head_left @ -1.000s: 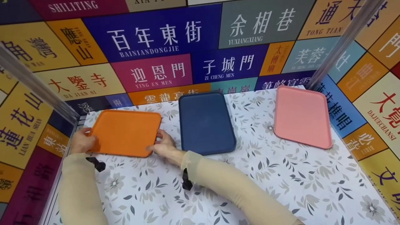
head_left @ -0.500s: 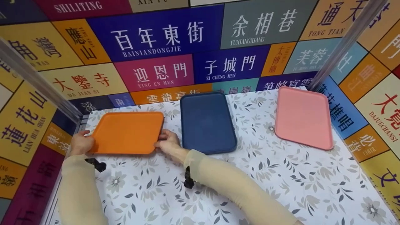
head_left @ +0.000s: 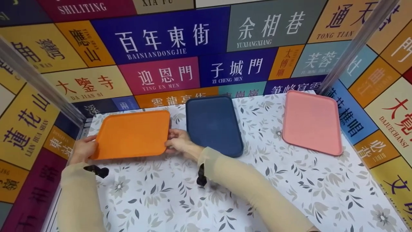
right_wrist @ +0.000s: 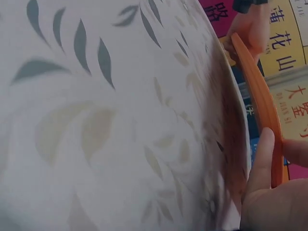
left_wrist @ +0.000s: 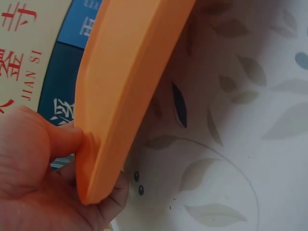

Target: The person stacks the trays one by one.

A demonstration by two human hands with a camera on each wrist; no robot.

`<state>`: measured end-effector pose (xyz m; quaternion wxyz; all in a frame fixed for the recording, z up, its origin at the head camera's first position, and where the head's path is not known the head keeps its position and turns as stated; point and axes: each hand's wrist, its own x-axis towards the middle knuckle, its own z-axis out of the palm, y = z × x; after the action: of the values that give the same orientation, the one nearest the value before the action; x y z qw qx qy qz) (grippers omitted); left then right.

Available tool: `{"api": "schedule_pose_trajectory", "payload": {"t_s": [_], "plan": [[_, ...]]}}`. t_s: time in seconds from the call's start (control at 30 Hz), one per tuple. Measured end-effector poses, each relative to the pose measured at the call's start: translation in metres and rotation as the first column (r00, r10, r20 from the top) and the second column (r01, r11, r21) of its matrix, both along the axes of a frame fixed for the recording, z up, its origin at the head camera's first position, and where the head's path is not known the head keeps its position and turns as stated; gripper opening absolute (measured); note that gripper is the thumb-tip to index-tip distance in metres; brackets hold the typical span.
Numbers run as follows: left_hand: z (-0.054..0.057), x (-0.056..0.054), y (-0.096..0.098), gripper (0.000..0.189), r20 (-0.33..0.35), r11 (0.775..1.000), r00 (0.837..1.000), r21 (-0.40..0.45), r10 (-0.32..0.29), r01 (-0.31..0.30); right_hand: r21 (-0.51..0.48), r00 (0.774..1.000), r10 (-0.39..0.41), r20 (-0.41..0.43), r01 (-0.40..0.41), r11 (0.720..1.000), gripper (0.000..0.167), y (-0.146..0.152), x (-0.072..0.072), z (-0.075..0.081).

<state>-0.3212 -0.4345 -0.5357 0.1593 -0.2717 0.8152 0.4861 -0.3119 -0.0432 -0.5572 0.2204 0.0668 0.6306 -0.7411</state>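
Both hands grip an orange tray [head_left: 133,133] by its two short ends, raised above the patterned tablecloth. My left hand [head_left: 84,149] pinches the left end; in the left wrist view its thumb lies on the rim and its fingers curl underneath. At the opposite end, my right hand [head_left: 182,141] holds the rim between thumb and fingers, as the right wrist view also shows along the tray's edge [right_wrist: 260,91]. A dark blue tray [head_left: 214,124] lies immediately right of the right hand, its lower left corner covered by that hand and forearm.
A pink tray [head_left: 312,122] lies at the back right of the table. Panels with printed characters [head_left: 161,35] rise behind and along both sides. Metal corner posts [head_left: 357,45] stand at the back. White floral cloth [head_left: 154,199] covers the table.
The orange tray has come up off the cloth and shifted slightly right, its right end rising with the right hand. The blue and pink trays have stayed in place.
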Motion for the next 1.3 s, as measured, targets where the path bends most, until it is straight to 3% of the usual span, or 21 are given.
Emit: {"api": "schedule_pose_trajectory", "payload": {"t_s": [0.13, 0.3, 0.4, 0.47, 0.6, 0.7, 0.77, 0.83, 0.97, 1.0, 1.07, 1.17, 1.23, 1.3], "plan": [[0.003, 0.002, 0.002, 0.065, -0.012, 0.999, 1.0, 0.034, -0.028, 0.028, -0.009, 0.999, 0.027, 0.03, -0.027, 1.0, 0.059, 0.011, -0.005, 0.006], [0.007, 0.005, 0.009, 0.063, -0.041, 0.994, 0.999, 0.113, -0.011, 0.015, -0.031, 0.997, 0.049, 0.06, -0.048, 0.998, 0.05, 0.019, -0.005, 0.012], [0.009, 0.006, 0.019, 0.063, -0.071, 0.989, 0.996, 0.142, 0.055, -0.044, -0.021, 0.997, 0.043, 0.06, -0.041, 0.999, 0.045, 0.023, -0.004, 0.013], [0.009, 0.006, 0.028, 0.061, -0.116, 0.979, 0.981, 0.149, 0.158, -0.14, -0.017, 0.998, 0.03, 0.059, -0.029, 0.999, 0.044, 0.025, -0.003, 0.013], [0.007, 0.009, 0.052, 0.056, -0.199, 0.917, 0.899, 0.168, 0.39, -0.361, -0.032, 0.998, 0.002, 0.063, 0.0, 0.999, 0.047, 0.028, -0.001, 0.01], [0.006, 0.017, 0.071, 0.062, -0.208, 0.852, 0.833, 0.248, 0.512, -0.462, -0.041, 0.997, -0.026, 0.069, 0.029, 0.999, 0.048, 0.029, 0.0, 0.008], [0.003, 0.026, 0.084, 0.069, -0.199, 0.808, 0.799, 0.32, 0.567, -0.494, -0.046, 0.997, -0.041, 0.071, 0.045, 0.998, 0.046, 0.029, 0.001, 0.006], [0.0, 0.035, 0.098, 0.074, -0.201, 0.754, 0.753, 0.403, 0.626, -0.519, -0.052, 0.996, -0.05, 0.074, 0.054, 0.997, 0.044, 0.029, 0.002, 0.005], [-0.007, 0.051, 0.126, 0.08, -0.233, 0.66, 0.665, 0.552, 0.709, -0.51, -0.068, 0.996, -0.054, 0.066, 0.059, 0.996, 0.043, 0.028, 0.003, 0.005], [-0.008, 0.054, 0.132, 0.081, -0.244, 0.645, 0.647, 0.574, 0.722, -0.504, -0.071, 0.996, -0.057, 0.065, 0.062, 0.996, 0.044, 0.028, 0.003, 0.006], [-0.011, 0.059, 0.144, 0.084, -0.278, 0.639, 0.623, 0.599, 0.731, -0.483, -0.079, 0.996, -0.063, 0.061, 0.068, 0.995, 0.046, 0.027, 0.004, 0.006], [-0.013, 0.064, 0.163, 0.087, -0.32, 0.665, 0.623, 0.59, 0.714, -0.458, -0.091, 0.995, -0.078, 0.063, 0.084, 0.992, 0.048, 0.027, 0.004, 0.007], [-0.014, 0.067, 0.175, 0.089, -0.354, 0.677, 0.613, 0.591, 0.706, -0.439, -0.094, 0.994, -0.088, 0.062, 0.093, 0.991, 0.048, 0.026, 0.005, 0.007], [-0.015, 0.068, 0.188, 0.094, -0.359, 0.662, 0.599, 0.623, 0.716, -0.417, -0.097, 0.993, -0.098, 0.062, 0.104, 0.99, 0.049, 0.025, 0.006, 0.007]]}}
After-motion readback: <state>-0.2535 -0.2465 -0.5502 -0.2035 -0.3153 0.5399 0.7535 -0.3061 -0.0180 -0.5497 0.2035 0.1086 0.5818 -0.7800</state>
